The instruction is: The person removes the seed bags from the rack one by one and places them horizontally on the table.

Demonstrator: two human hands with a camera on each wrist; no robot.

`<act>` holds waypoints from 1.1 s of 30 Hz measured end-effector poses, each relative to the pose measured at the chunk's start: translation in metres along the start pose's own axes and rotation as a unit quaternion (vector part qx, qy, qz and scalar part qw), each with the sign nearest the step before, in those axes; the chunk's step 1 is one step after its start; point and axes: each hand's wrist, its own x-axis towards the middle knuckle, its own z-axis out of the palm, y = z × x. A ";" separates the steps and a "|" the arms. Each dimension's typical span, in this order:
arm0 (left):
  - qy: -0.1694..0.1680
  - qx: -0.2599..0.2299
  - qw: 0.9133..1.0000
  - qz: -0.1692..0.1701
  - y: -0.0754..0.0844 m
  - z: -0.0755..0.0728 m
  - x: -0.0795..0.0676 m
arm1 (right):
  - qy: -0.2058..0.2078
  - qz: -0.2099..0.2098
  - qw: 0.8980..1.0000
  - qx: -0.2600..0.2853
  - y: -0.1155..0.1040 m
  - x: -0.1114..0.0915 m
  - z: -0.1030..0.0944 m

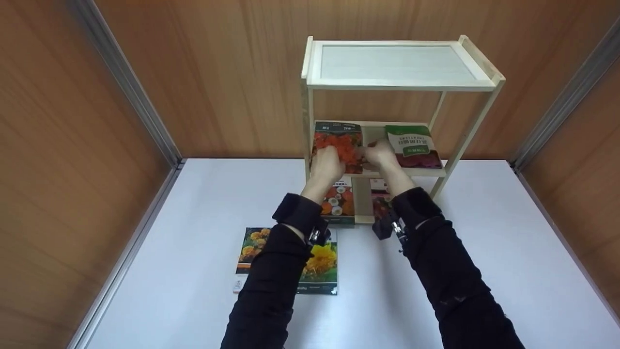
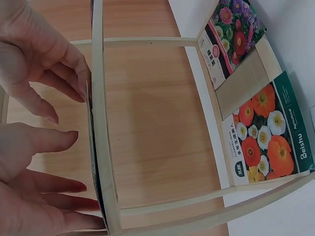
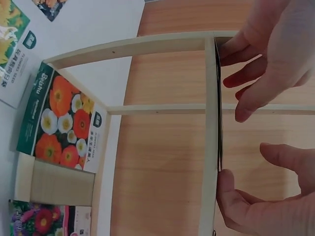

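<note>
A seed packet with red-orange flowers lies on the left of the middle board of a small wooden shelf rack. My left hand is over its front left part, and in the left wrist view that hand's fingers rest on the packet with the thumb apart. By the packet's right edge is my right hand, its fingertips touching there and its thumb standing off. Right of that hand lies a green-and-dark-red packet on the same board.
On the bottom board lie a poppy seed packet and a packet with pink and purple flowers. In front of the rack, a yellow-flower packet and an orange-flower packet lie on the white table, partly under my left sleeve. Wooden panels stand around.
</note>
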 end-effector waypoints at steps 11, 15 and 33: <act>0.011 0.006 1.000 0.000 -0.001 -0.002 -0.005 | 0.013 -0.014 0.998 -0.059 0.008 0.004 -0.002; 0.017 -0.036 0.999 -0.004 0.000 -0.005 -0.006 | -0.003 -0.016 1.000 -0.022 0.011 0.004 -0.004; -0.002 -0.151 0.988 -0.044 -0.001 -0.010 -0.007 | -0.045 -0.029 0.997 0.063 0.029 -0.004 -0.046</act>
